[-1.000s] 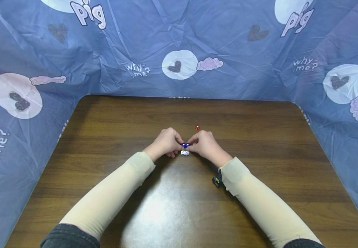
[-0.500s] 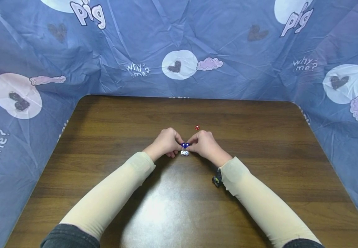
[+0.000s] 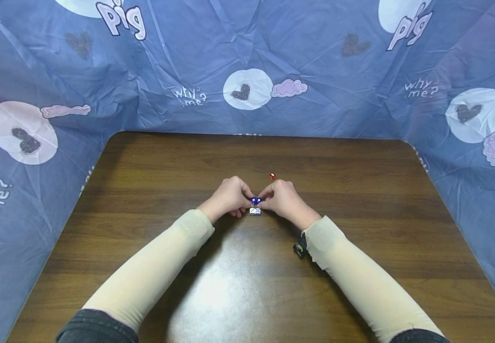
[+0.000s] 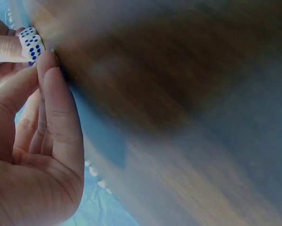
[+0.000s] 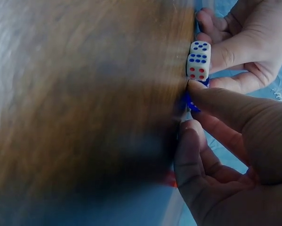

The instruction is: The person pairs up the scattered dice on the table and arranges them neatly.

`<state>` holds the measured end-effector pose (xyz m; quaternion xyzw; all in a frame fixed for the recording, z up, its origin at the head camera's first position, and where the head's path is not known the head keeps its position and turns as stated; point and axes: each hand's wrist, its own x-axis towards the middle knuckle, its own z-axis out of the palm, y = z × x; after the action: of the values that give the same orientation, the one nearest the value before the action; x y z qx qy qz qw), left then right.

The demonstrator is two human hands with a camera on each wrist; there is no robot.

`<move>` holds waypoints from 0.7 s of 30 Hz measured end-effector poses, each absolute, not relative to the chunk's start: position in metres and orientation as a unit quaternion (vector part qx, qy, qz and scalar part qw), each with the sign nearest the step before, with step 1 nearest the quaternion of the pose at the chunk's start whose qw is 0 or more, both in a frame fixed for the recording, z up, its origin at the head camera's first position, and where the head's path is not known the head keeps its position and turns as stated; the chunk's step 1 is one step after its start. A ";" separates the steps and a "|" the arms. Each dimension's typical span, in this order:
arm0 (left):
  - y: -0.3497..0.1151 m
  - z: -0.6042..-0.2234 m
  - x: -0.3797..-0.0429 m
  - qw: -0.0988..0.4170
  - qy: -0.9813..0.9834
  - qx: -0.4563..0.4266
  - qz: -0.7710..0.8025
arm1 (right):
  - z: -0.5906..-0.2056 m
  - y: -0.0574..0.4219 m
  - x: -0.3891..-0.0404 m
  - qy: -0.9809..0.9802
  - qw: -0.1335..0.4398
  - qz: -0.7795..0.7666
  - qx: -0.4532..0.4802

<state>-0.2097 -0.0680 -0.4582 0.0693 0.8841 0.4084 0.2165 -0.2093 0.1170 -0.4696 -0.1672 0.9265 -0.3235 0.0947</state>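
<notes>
Two blue dice (image 3: pixel 256 201) sit side by side between my hands at the middle of the table. My left hand (image 3: pixel 232 195) pinches the left blue die with thumb and fingertips, and my right hand (image 3: pixel 285 199) does the same with the right one. Just on the near side of them is a pair of white dice (image 3: pixel 255 211), faces lined up. The right wrist view shows the white dice (image 5: pixel 198 60) with blue and red pips, and a blue die (image 5: pixel 193 104) at the right thumb tip. Fingers cover most of the blue dice in the left wrist view.
A red die (image 3: pixel 272 176) lies beyond my right hand on the brown wooden table (image 3: pixel 337 166). Blue printed cloth (image 3: pixel 157 62) hangs behind the table and along its sides. A small black device (image 3: pixel 300 247) is strapped under the right wrist.
</notes>
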 end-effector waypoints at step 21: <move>-0.090 -0.453 -0.226 0.216 0.874 0.059 0.431 | -0.470 0.125 -0.209 0.922 0.116 -0.343 -0.139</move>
<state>-0.2256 -0.0903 -0.4529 0.0590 0.8742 0.4310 0.2157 -0.2087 0.1253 -0.4701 -0.1386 0.9217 -0.3431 0.1163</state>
